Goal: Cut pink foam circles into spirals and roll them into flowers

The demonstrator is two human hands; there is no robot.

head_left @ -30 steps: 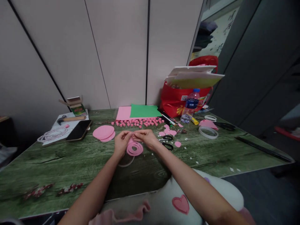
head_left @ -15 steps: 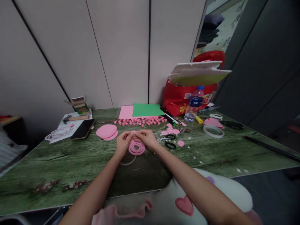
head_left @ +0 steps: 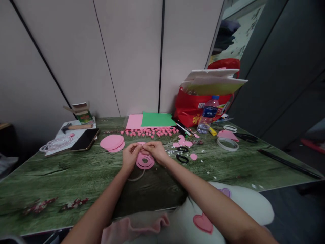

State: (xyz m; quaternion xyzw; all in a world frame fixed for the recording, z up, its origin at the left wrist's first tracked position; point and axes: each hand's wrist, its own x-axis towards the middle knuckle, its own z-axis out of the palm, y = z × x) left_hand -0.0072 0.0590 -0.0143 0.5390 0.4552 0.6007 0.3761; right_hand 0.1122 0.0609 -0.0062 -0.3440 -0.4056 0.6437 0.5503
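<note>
Both hands meet above the table's middle, fingers pinched on a pink paper spiral whose coiled part hangs below them. My left hand grips its upper end from the left. From the right, my right hand pinches the same end, and the fingertips of the two hands nearly touch. The exact fold between the fingers is hidden. Left of the hands lie pink paper circles. Behind them, several small pink rolled paper roses are spread in rows. Black-handled scissors rest to the right, among pink paper scraps.
A phone, a hammer and a string of beads lie at left. Green paper is at the back. A water bottle stands before a red bag. A tape roll lies at right.
The whole view has shifted slightly, so things on the table sit a little further left. Both hands keep their pinch on the paper spiral, with little visible finger movement.
</note>
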